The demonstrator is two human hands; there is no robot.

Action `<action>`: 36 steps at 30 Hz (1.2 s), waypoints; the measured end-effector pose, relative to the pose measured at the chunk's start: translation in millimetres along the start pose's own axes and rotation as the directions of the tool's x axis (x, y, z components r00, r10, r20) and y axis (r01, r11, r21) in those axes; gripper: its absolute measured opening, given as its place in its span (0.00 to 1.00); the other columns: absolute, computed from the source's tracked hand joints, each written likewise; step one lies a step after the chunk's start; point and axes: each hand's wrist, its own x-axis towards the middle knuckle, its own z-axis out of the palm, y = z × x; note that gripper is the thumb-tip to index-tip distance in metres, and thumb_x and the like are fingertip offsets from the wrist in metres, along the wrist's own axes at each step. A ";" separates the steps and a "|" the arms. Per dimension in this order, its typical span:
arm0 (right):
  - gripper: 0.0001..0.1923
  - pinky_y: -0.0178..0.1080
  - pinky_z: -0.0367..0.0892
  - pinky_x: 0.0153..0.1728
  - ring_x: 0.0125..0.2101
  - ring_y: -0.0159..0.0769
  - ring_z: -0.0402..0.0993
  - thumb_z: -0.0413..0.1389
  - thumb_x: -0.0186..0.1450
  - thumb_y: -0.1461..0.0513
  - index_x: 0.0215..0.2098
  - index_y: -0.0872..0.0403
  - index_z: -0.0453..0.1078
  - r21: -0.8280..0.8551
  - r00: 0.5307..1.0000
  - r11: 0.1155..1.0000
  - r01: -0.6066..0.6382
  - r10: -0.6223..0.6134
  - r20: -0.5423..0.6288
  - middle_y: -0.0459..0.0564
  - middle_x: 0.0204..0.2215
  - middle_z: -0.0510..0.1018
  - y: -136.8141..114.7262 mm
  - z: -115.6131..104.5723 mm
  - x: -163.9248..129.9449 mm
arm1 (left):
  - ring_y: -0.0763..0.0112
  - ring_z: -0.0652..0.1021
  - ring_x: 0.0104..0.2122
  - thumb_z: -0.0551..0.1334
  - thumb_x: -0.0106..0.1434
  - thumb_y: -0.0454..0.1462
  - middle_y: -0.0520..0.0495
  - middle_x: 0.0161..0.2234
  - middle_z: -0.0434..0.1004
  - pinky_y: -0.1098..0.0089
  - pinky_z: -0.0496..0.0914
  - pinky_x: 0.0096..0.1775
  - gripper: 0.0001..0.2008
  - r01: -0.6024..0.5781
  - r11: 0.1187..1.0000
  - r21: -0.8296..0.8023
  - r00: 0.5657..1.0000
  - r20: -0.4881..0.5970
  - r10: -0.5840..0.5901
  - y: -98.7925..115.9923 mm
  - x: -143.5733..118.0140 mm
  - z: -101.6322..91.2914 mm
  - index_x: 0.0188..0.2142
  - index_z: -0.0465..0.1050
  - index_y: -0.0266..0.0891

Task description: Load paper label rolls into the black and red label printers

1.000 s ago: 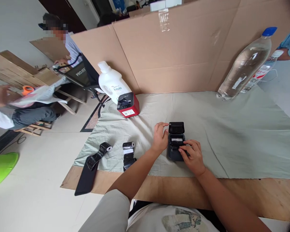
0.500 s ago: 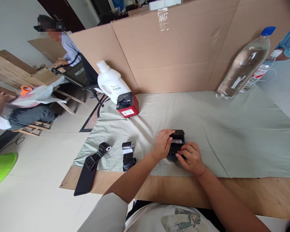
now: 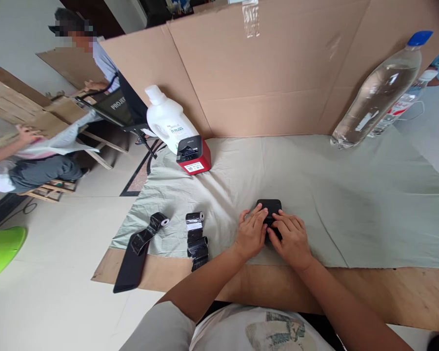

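A compact black portable printer [image 3: 269, 203], boxy with rounded corners and a plain dark top, sits on the pale green cloth [image 3: 332, 185] that covers most of the table [image 3: 406, 292]. Its lid [image 3: 266, 208] is down over the body; whether it is latched cannot be told. The far end shows, roughly parallel to the table's back edge, while the near end is mostly hidden. It lies closer to the front edge than the back, well in from the left edge.
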 end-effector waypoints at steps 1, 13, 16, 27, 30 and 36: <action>0.07 0.45 0.62 0.50 0.49 0.43 0.75 0.53 0.67 0.61 0.34 0.53 0.72 -0.024 1.000 1.000 -0.002 0.002 0.018 0.53 0.42 0.82 -1.5 -0.5 0.1 | 0.61 0.70 0.60 0.49 0.69 0.32 0.37 0.54 0.75 0.55 0.59 0.58 0.20 0.000 1.000 -0.001 1.000 0.003 0.000 -0.9 -0.1 0.6 0.60 0.60 0.37; 0.11 0.46 0.64 0.47 0.47 0.45 0.76 0.49 0.68 0.62 0.45 0.56 0.70 -0.112 0.995 0.993 0.040 -0.029 0.098 0.58 0.44 0.81 -9.2 -4.2 -7.0 | 0.62 0.70 0.60 0.48 0.70 0.33 0.38 0.54 0.75 0.56 0.64 0.55 0.18 -0.001 0.998 -0.055 0.999 0.038 0.003 -8.4 -4.2 0.4 0.57 0.62 0.37; 0.17 0.48 0.67 0.47 0.46 0.46 0.76 0.49 0.67 0.61 0.53 0.57 0.65 -0.041 0.996 0.999 0.016 -0.012 0.083 0.59 0.45 0.80 -1.0 -4.3 -9.1 | 0.63 0.70 0.60 0.47 0.70 0.34 0.38 0.55 0.73 0.53 0.63 0.57 0.18 0.003 0.991 -0.136 0.999 0.043 0.003 -13.3 -4.3 -4.5 0.57 0.63 0.38; 0.20 0.50 0.67 0.47 0.48 0.50 0.74 0.50 0.68 0.56 0.52 0.61 0.66 -0.172 0.993 0.983 0.066 -0.048 0.105 0.65 0.46 0.78 -3.8 -2.8 -14.5 | 0.58 0.63 0.63 0.49 0.63 0.27 0.37 0.60 0.68 0.50 0.63 0.58 0.24 -0.018 0.987 -0.162 1.000 -0.016 0.016 -19.5 -18.4 0.6 0.58 0.65 0.36; 0.26 0.52 0.66 0.47 0.47 0.52 0.74 0.52 0.66 0.49 0.53 0.62 0.65 -0.178 0.991 0.982 0.059 -0.037 0.129 0.67 0.47 0.77 -6.1 -1.9 -14.0 | 0.58 0.65 0.62 0.49 0.62 0.27 0.38 0.60 0.67 0.49 0.62 0.58 0.25 0.031 0.977 -0.209 1.000 0.014 -0.028 -19.4 -20.8 2.3 0.58 0.65 0.38; 0.44 0.62 0.64 0.47 0.57 0.67 0.61 0.60 0.58 0.46 0.65 0.56 0.52 -0.233 0.967 0.947 -0.220 0.243 0.076 0.71 0.63 0.58 -35.0 21.5 -14.7 | 0.61 0.66 0.61 0.48 0.67 0.32 0.34 0.60 0.62 0.52 0.64 0.59 0.21 0.280 0.872 -0.401 0.932 -0.106 -0.347 -33.0 -34.4 9.6 0.59 0.59 0.37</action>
